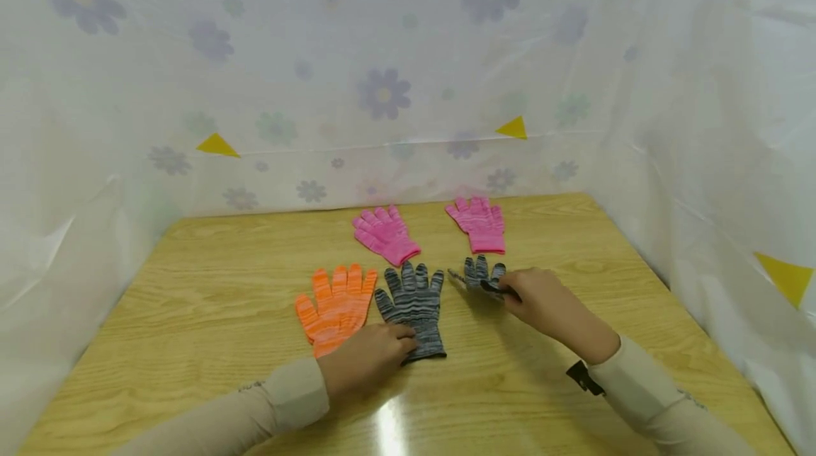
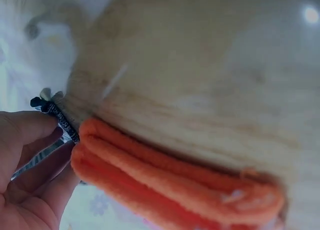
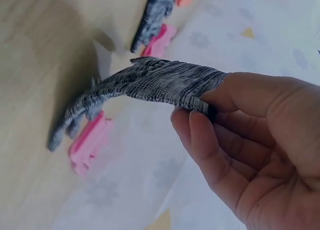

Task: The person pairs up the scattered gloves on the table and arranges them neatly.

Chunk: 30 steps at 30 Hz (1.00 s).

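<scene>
A grey-and-black striped glove (image 1: pixel 417 304) lies flat on the table, its fingers pointing away. The fingertips of my left hand (image 1: pixel 372 353) touch it near its cuff. Beside it on the left is an orange glove (image 1: pixel 336 304), partly hidden by that hand; its open cuff (image 2: pixel 175 175) looms large in the left wrist view. My right hand (image 1: pixel 542 300) pinches the dark cuff of a second grey glove (image 3: pixel 165 80) between thumb and fingers. This glove is raised at the cuff, its fingers drooping toward the table.
Two pink gloves lie farther back, one at the middle (image 1: pixel 385 233) and one to the right (image 1: pixel 479 222). The wooden table (image 1: pixel 210 286) is enclosed by a pale flowered sheet (image 1: pixel 287 73) at the back and sides. Yellow triangles (image 1: pixel 513 128) mark the sheet.
</scene>
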Motion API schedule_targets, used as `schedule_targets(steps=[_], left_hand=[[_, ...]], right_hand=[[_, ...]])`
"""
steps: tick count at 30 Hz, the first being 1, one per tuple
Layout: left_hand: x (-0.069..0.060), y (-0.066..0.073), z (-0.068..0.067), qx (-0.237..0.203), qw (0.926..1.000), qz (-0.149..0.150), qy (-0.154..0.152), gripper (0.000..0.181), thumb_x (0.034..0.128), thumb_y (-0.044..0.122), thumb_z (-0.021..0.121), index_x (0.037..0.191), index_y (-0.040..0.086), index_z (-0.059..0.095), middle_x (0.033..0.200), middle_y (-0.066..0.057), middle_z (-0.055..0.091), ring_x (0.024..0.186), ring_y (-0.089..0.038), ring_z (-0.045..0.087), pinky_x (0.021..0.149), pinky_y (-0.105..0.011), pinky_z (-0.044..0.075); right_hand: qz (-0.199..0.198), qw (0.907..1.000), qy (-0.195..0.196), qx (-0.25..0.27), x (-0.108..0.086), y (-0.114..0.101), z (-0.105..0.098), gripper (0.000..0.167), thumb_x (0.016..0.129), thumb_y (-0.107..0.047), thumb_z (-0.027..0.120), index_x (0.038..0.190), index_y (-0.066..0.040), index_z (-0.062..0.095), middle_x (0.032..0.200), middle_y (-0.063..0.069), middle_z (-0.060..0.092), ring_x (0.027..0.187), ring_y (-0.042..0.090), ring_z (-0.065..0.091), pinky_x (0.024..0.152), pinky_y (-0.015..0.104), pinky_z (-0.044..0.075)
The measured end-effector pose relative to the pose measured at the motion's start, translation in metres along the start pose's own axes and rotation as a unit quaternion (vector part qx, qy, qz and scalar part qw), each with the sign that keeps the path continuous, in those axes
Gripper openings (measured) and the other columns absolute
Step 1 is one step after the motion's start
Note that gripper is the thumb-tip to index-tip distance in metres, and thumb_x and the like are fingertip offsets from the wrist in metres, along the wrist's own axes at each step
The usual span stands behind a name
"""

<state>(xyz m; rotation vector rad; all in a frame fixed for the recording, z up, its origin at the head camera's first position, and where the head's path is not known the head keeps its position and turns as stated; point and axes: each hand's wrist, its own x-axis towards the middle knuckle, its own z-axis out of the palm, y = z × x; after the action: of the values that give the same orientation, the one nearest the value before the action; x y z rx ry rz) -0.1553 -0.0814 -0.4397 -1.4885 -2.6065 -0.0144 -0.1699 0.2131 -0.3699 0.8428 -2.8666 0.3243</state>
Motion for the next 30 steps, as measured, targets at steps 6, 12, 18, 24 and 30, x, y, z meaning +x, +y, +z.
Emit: schedule_targets(steps=[6, 12, 18, 24, 30], left_hand=[[0.0, 0.001, 0.002, -0.003, 0.9998, -0.014, -0.01, 0.023, 0.0903, 0.007, 0.062, 0.111, 0.012, 0.07, 0.117, -0.005, 0.067, 0.101, -0.016, 0.067, 0.081, -0.026, 0.056], [-0.002, 0.0, 0.003, 0.006, 0.9999, -0.012, -0.005, 0.024, 0.0899, 0.007, 0.062, 0.112, 0.012, 0.07, 0.116, -0.005, 0.067, 0.1, -0.017, 0.067, 0.08, -0.026, 0.056], [-0.002, 0.001, 0.002, 0.004, 0.9999, -0.007, -0.009, 0.025, 0.0902, 0.004, 0.058, 0.111, 0.011, 0.069, 0.118, -0.006, 0.066, 0.101, -0.017, 0.067, 0.082, -0.027, 0.056], [-0.002, 0.0, 0.002, 0.0, 0.9999, -0.006, -0.016, 0.024, 0.0909, 0.004, 0.058, 0.111, 0.011, 0.069, 0.119, -0.007, 0.066, 0.099, -0.017, 0.067, 0.081, -0.027, 0.056], [-0.003, -0.001, 0.001, 0.011, 0.9999, 0.002, 0.002, 0.023, 0.0881, 0.004, 0.062, 0.109, 0.011, 0.07, 0.113, -0.004, 0.067, 0.097, -0.015, 0.066, 0.083, -0.024, 0.055]], right_hand=[[0.017, 0.9983, 0.056, 0.005, 0.005, -0.001, -0.012, 0.008, 0.083, 0.002, 0.065, 0.088, -0.001, 0.07, 0.073, 0.002, 0.064, 0.053, 0.002, 0.04, 0.049, 0.02, 0.036], [0.023, 0.995, 0.097, 0.004, 0.014, -0.002, -0.019, 0.008, 0.084, 0.0, 0.066, 0.09, 0.0, 0.07, 0.076, 0.006, 0.067, 0.053, 0.003, 0.045, 0.048, 0.021, 0.04], [0.022, 0.9917, 0.125, 0.019, 0.023, -0.005, -0.023, 0.009, 0.087, -0.003, 0.065, 0.094, -0.001, 0.07, 0.078, 0.005, 0.068, 0.057, 0.006, 0.051, 0.05, 0.024, 0.044], [-0.03, 0.9845, 0.164, 0.053, 0.03, -0.026, -0.003, 0.009, 0.087, -0.003, 0.067, 0.095, -0.005, 0.07, 0.082, 0.003, 0.068, 0.066, 0.008, 0.061, 0.057, 0.025, 0.053], [-0.107, 0.9896, 0.061, 0.074, 0.028, -0.05, 0.041, 0.008, 0.084, -0.002, 0.068, 0.09, -0.007, 0.071, 0.08, 0.001, 0.068, 0.069, 0.007, 0.062, 0.059, 0.02, 0.052]])
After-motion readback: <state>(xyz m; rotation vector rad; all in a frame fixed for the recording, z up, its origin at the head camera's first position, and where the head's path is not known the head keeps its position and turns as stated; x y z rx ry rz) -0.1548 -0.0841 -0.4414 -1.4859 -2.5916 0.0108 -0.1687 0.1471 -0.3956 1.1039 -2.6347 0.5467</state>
